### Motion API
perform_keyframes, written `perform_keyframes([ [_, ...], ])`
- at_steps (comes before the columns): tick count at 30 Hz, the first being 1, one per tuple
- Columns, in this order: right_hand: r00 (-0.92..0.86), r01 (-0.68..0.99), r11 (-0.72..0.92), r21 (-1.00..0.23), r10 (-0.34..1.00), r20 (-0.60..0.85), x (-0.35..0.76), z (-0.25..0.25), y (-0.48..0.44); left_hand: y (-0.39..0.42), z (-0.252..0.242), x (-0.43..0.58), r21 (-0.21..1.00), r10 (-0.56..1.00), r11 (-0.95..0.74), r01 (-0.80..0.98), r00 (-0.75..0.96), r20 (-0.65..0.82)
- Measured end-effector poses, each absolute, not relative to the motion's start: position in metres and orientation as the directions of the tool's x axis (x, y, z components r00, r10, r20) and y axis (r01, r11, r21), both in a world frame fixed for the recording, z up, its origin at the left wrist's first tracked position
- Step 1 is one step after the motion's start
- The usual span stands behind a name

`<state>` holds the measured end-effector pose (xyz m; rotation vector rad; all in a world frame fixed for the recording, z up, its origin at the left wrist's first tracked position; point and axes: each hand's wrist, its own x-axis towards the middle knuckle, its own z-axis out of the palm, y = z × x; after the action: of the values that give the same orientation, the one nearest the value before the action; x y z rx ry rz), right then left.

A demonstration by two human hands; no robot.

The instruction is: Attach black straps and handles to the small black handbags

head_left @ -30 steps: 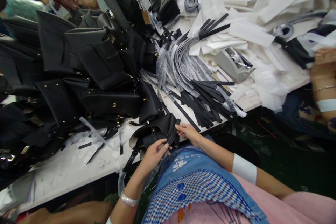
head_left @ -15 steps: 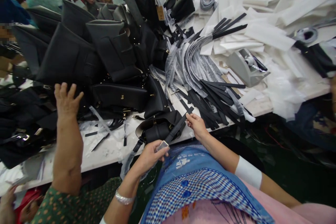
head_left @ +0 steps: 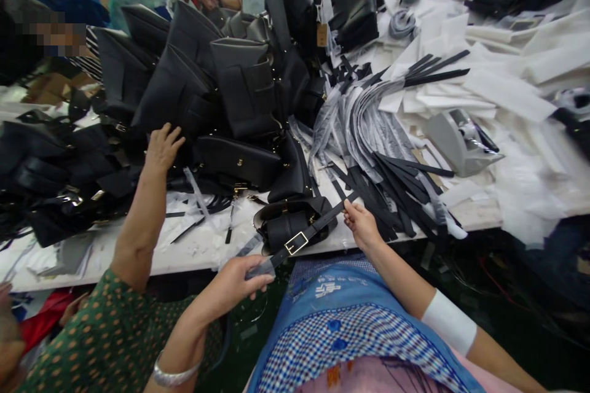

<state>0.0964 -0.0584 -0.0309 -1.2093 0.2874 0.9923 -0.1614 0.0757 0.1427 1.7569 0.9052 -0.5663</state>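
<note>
A black strap with a gold buckle stretches between my two hands, just in front of the table edge. My left hand is closed around its lower end, where clear plastic film covers it. At the upper end, the fingers of my right hand pinch the strap. Behind the strap a small black bag lies with its flap up at the table's edge. A larger black handbag rests just beyond it.
A co-worker's hand reaches to black bags at left. Plastic-wrapped straps and loose black straps lie in a bundle on the right. Beyond them are a grey tape dispenser and white sheets.
My left hand has slid down and left along the strap, and the buckle now shows uncovered. My right hand still pinches the upper end. The whole view has shifted.
</note>
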Motion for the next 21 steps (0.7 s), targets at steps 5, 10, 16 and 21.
perform_keyframes([
  [5,0.57,-0.769,0.025,-0.638,0.48,-0.667,0.098,-0.026,-0.058,0.078,0.147,-0.174,0.588,0.348,-0.214,0.78,0.623,-0.701],
  [10,0.61,-0.733,0.032,-0.679,0.472,-0.637,0.104,-0.027,-0.059,0.086,0.153,-0.19,0.568,0.412,-0.257,0.782,0.62,-0.667],
  [16,0.615,-0.707,0.003,-0.707,0.496,-0.613,0.104,-0.031,-0.06,0.095,0.161,-0.199,0.618,0.432,-0.316,0.72,0.689,-0.582],
  [21,0.607,-0.677,-0.077,-0.732,0.503,-0.615,0.107,-0.023,-0.062,0.096,0.158,-0.201,0.623,0.474,-0.379,0.684,0.722,-0.505],
])
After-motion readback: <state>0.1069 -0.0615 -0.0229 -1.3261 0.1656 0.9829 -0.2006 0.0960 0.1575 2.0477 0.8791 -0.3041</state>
